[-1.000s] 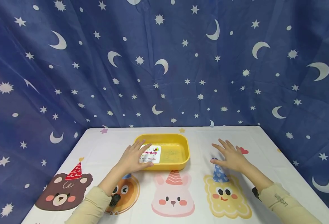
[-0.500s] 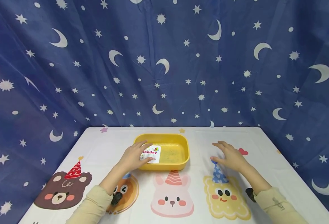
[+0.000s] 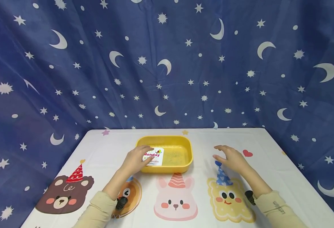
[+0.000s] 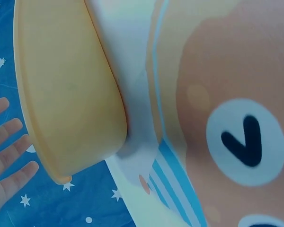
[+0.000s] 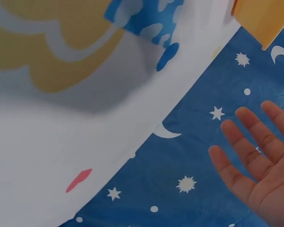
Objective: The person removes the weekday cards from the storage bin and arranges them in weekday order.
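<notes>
Just right of the left hand (image 3: 134, 160) sits the yellow box (image 3: 167, 170), its near left corner partly hidden behind that hand. Within the box, close to the same fingers, lies a white card (image 3: 157, 152) reading "Monday", partly covered by them. That hand's grip is released, the fingers gently bent; whether they touch the rim cannot be told. Across the box and well apart from it, the right hand (image 3: 232, 159) is raised over the cloth (image 3: 107, 147), its grip likewise released, fingers loosely bent and pointing toward the box. Just under its thumb in the head view is the printed blue hat (image 3: 223, 177) of a biscuit (image 3: 231, 207), and to its right a red heart (image 3: 247, 153). Between and below the hands lies a printed rabbit (image 3: 175, 210). Beyond both hangs a blue curtain (image 3: 184, 71) with moons and stars.
</notes>
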Action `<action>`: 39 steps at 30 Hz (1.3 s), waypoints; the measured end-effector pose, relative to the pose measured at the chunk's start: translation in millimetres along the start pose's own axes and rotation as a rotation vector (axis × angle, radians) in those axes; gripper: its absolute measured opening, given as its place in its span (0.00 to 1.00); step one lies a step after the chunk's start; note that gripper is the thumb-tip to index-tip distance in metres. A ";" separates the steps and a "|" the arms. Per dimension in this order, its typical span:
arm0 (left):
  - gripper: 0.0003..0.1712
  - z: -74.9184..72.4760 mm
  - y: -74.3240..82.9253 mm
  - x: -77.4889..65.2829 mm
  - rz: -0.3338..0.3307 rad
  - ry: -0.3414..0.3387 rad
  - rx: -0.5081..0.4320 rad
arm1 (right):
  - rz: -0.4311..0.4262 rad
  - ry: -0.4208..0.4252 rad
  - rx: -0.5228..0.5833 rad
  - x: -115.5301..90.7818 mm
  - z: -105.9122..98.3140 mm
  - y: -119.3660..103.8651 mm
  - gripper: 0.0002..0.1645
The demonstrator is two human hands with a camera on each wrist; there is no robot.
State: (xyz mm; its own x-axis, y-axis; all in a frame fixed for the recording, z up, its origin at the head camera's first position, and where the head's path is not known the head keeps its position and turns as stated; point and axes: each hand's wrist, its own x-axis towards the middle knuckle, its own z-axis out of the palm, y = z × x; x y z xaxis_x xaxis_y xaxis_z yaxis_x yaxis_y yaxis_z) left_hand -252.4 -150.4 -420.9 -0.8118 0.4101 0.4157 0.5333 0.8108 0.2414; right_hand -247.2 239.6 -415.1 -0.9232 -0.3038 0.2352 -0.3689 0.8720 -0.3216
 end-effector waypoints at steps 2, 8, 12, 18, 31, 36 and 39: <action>0.19 1.7 0.4 -0.7 -0.005 0.013 -0.017 | 0.006 -0.005 0.009 1.3 0.4 -2.4 0.28; 0.16 3.5 0.4 -3.6 -0.033 0.052 -0.076 | 0.018 0.012 0.043 6.6 3.2 -10.9 0.24; 0.16 1.0 -0.8 -5.7 -0.062 0.056 -0.096 | 0.009 0.028 0.067 11.0 4.9 -18.7 0.22; 0.17 -3.4 -4.7 -11.3 -0.120 0.043 -0.100 | 0.004 0.020 0.106 17.8 7.1 -32.0 0.22; 0.24 -4.5 -25.8 -23.0 -0.229 0.080 -0.210 | -0.050 0.025 0.167 28.5 14.3 -56.0 0.18; 0.26 -2.3 -34.0 -24.3 -0.325 0.064 -0.309 | -0.077 0.025 0.184 34.3 17.1 -66.9 0.18; 0.27 -0.6 -38.7 -25.2 -0.386 0.035 -0.386 | -0.090 0.016 0.194 37.8 17.8 -74.8 0.17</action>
State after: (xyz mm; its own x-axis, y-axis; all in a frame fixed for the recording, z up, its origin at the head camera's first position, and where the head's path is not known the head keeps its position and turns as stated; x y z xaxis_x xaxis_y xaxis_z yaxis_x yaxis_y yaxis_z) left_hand -252.4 -192.3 -440.2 -0.9609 0.0940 0.2604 0.2523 0.6846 0.6838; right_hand -256.4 156.1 -398.5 -0.8846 -0.3692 0.2850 -0.4646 0.7510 -0.4691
